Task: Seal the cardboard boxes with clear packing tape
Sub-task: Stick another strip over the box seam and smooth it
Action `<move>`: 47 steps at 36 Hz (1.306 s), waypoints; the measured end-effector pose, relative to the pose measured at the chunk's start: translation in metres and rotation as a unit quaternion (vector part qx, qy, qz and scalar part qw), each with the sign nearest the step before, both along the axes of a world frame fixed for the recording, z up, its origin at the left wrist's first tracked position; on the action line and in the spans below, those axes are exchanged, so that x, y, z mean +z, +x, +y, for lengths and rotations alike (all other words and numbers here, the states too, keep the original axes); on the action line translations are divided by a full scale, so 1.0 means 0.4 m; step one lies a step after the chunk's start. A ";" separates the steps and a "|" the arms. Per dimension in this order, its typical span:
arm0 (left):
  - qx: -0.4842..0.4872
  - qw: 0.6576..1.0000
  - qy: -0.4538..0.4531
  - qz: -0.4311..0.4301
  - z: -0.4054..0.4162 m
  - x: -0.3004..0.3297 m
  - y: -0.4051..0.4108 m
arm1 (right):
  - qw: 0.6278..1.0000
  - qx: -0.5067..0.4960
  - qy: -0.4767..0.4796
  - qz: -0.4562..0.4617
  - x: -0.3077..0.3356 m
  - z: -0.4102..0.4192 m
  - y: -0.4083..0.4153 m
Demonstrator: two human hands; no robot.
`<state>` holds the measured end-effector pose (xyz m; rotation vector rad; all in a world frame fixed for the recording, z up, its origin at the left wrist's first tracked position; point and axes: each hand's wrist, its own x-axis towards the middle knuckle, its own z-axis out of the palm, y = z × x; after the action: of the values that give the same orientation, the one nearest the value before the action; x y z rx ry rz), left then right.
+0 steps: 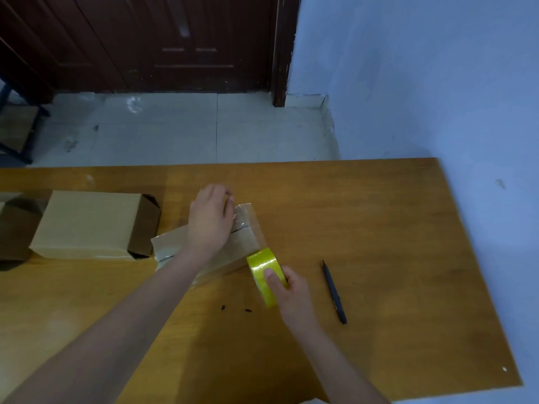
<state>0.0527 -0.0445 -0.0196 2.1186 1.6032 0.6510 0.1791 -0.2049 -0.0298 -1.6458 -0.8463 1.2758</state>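
The box (233, 243) being sealed lies near the middle of the wooden counter (379, 217), tilted, with bare wood open to its right as far as the counter's right edge and more open wood in front of it. A knife (334, 293), slim and dark, lies alone to the right of the box, well clear of it. Left of the box, just beside it, sits a second box (87, 224), plain brown cardboard with its right end flaps open; a third box (14, 225) beyond it is cut by the picture's left edge.

A strip of glossy clear tape (248, 217) runs over the box's right end down to the roll (265, 275), a yellow-green ring standing on edge at the box's near right corner.

The left hand (208, 220) rests palm down on top of the box, fingers curled over its far edge. The right hand (291, 290) grips the roll, thumb pressed across its outer face, the other fingers hidden behind it.
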 end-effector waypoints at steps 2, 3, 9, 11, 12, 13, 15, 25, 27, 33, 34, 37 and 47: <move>-0.056 0.998 -0.004 0.035 -0.044 -0.009 -0.013 | 1.000 -0.002 0.000 0.009 0.000 -0.002 0.000; -0.083 0.995 -0.011 0.052 -0.061 -0.017 -0.018 | 1.000 -0.001 -0.001 0.018 0.000 -0.003 0.001; -0.112 0.991 -0.014 0.067 -0.072 -0.037 -0.031 | 0.999 0.014 0.005 0.028 -0.006 -0.006 0.004; -0.124 0.990 0.010 0.072 -0.070 -0.041 -0.030 | 0.999 0.008 0.007 0.030 -0.014 -0.008 0.001; -0.130 0.989 0.025 0.073 -0.072 -0.044 -0.029 | 1.000 0.003 0.008 0.029 -0.019 -0.011 -0.001; -0.134 0.988 0.035 0.073 -0.073 -0.046 -0.028 | 1.000 -0.002 0.005 0.024 -0.020 -0.014 -0.004; -0.134 0.987 0.045 0.078 -0.078 -0.048 -0.026 | 1.000 -0.007 -0.002 0.020 -0.020 -0.020 -0.010; -0.119 0.982 -0.005 0.145 -0.097 -0.035 -0.019 | 0.999 -0.036 0.000 0.013 -0.021 -0.026 -0.038; -0.122 0.979 -0.003 0.163 -0.096 -0.031 -0.018 | 0.999 -0.032 -0.013 0.019 -0.023 -0.029 -0.034; -0.105 0.980 -0.007 0.170 -0.109 -0.003 -0.004 | 0.999 -0.010 -0.033 -0.001 -0.072 -0.046 -0.026; -0.101 0.979 -0.030 0.174 -0.114 0.006 0.001 | 0.999 -0.007 -0.037 0.003 -0.073 -0.037 -0.027; -0.122 0.966 -0.097 0.206 -0.127 0.006 -0.002 | 0.998 0.005 -0.051 0.040 -0.077 -0.009 -0.030; -0.152 0.935 -0.103 0.303 -0.150 -0.005 0.003 | 0.995 0.046 -0.062 0.059 -0.090 -0.009 0.050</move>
<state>0.0538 -0.1047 -0.0217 2.4614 1.4734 -0.2949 0.1990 -0.2083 -0.0657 -1.6256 -0.7917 1.5014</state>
